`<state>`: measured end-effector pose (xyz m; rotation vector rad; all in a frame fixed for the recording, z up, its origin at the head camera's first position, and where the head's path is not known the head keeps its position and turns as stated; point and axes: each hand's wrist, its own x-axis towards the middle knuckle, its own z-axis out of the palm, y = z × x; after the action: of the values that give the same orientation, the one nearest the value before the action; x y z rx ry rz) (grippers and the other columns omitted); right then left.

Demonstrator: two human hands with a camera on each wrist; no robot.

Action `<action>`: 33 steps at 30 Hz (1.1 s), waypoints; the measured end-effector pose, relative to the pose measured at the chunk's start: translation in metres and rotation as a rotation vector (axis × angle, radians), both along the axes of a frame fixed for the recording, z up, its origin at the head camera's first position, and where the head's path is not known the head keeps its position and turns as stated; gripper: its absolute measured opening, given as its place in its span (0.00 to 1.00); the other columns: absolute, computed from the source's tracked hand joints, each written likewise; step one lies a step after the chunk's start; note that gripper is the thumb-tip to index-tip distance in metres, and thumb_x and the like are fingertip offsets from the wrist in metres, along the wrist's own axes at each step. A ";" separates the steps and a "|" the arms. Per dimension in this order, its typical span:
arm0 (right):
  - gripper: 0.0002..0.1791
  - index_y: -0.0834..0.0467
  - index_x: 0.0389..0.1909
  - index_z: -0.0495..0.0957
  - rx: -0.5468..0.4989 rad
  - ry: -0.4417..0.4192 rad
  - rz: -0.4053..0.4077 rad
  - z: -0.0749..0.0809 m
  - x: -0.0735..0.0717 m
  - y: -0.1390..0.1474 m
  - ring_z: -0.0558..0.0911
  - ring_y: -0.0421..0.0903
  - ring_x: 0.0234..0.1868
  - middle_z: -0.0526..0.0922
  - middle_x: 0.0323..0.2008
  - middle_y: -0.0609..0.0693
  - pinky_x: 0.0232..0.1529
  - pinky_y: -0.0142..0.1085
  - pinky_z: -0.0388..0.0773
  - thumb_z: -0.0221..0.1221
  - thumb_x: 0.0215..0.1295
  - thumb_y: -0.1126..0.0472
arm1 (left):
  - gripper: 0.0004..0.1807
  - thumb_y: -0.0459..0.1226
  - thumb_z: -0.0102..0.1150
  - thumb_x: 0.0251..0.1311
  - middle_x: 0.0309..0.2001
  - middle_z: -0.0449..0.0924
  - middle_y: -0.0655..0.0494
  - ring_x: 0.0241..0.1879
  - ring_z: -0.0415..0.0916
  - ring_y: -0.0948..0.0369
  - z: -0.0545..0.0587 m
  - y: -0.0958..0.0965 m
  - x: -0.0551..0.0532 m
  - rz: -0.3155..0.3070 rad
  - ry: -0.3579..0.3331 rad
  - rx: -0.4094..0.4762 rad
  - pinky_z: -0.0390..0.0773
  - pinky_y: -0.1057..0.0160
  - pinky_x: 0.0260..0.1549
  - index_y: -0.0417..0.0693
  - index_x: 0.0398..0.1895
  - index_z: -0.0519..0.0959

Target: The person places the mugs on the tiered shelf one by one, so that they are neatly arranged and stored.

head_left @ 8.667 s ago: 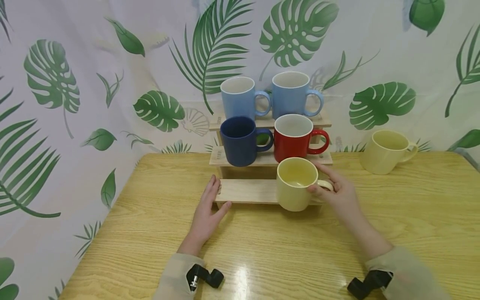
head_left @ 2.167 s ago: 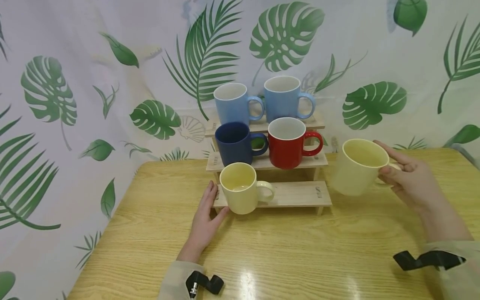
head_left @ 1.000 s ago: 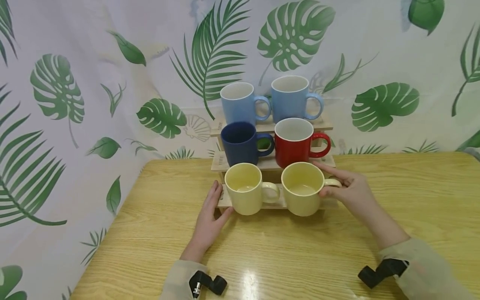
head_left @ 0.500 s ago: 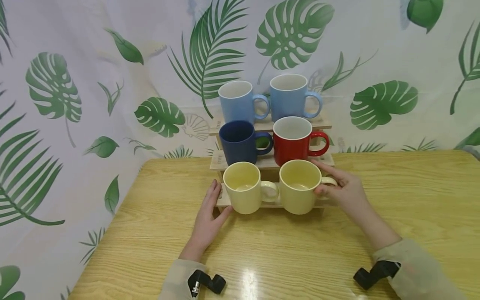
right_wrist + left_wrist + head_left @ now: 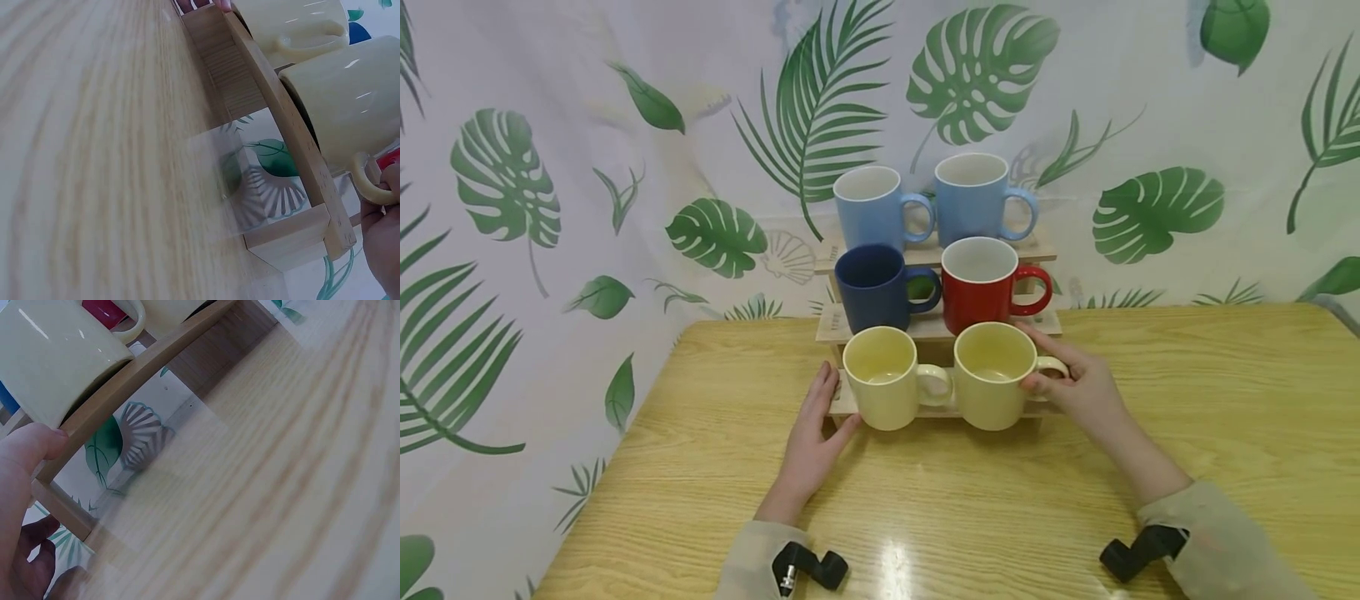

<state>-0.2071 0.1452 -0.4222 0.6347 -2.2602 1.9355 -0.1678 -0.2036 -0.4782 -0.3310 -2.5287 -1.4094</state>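
Note:
Two pale yellow mugs, the left mug (image 5: 887, 379) and the right mug (image 5: 992, 379), stand upright on the bottom step of a wooden tiered rack (image 5: 938, 407), handles to the right. My right hand (image 5: 1082, 387) grips the right mug by its handle (image 5: 370, 184), with finger and thumb against its side. My left hand (image 5: 808, 437) rests at the left end of the bottom step, its fingers along the end. In the left wrist view the thumb (image 5: 44, 440) lies on the step's front edge, just below the left mug.
A dark blue mug (image 5: 874, 292) and a red mug (image 5: 977, 292) stand on the middle step, close behind the yellow ones. Two light blue mugs, left (image 5: 870, 212) and right (image 5: 972, 204), occupy the top step. A leaf-print cloth (image 5: 587, 167) hangs behind the table (image 5: 925, 517).
The first yellow mug has gone from the bottom step's right side to its left. My right hand has brought the second from the table at right onto the step. The left hand stays at the rack.

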 end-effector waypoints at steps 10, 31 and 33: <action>0.32 0.59 0.66 0.68 -0.011 0.025 0.011 -0.002 0.000 0.000 0.80 0.33 0.42 0.75 0.57 0.31 0.37 0.25 0.78 0.62 0.60 0.66 | 0.39 0.45 0.60 0.64 0.75 0.45 0.53 0.73 0.42 0.57 -0.002 -0.001 0.001 0.003 0.003 -0.009 0.50 0.50 0.67 0.45 0.74 0.55; 0.32 0.56 0.68 0.67 0.020 -0.006 0.016 -0.002 0.000 0.001 0.80 0.33 0.37 0.74 0.56 0.29 0.29 0.26 0.78 0.62 0.61 0.65 | 0.40 0.46 0.60 0.63 0.75 0.45 0.57 0.72 0.44 0.58 0.000 0.000 0.002 0.008 -0.021 0.006 0.51 0.51 0.67 0.46 0.74 0.55; 0.32 0.56 0.68 0.67 0.009 -0.012 0.023 -0.002 0.001 0.002 0.80 0.33 0.38 0.74 0.57 0.30 0.31 0.26 0.78 0.62 0.61 0.66 | 0.40 0.46 0.60 0.63 0.75 0.45 0.56 0.72 0.45 0.58 0.000 0.001 0.002 0.006 -0.022 0.009 0.51 0.51 0.67 0.46 0.74 0.55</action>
<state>-0.2064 0.1469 -0.4245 0.6553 -2.2803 1.9454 -0.1657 -0.2030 -0.4780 -0.3084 -2.5380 -1.4294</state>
